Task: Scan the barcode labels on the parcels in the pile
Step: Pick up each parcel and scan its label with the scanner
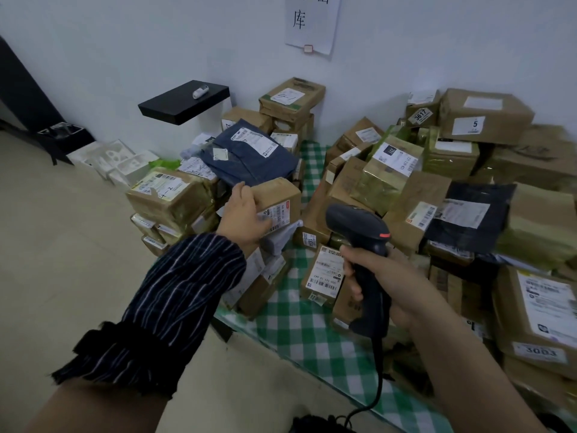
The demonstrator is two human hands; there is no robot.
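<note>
My left hand [243, 214] grips the left side of a small brown cardboard parcel [278, 195] on top of the left stack, thumb over its white barcode label [276, 215]. My right hand [371, 276] is closed around the handle of a black corded barcode scanner [359, 226]. The scanner's head points left toward that label from a short distance. Many more labelled parcels lie around: a dark blue mailer bag [249, 154], a taped box [168, 195] and a small box [324, 273] just under the scanner.
Parcels are heaped on a green-and-white checked cloth [299, 326] over the floor, piled high at the right [487, 120]. A black shelf [184, 101] sticks out from the white wall. White foam packing [115, 160] lies at the left. Beige floor [62, 245] stretches left.
</note>
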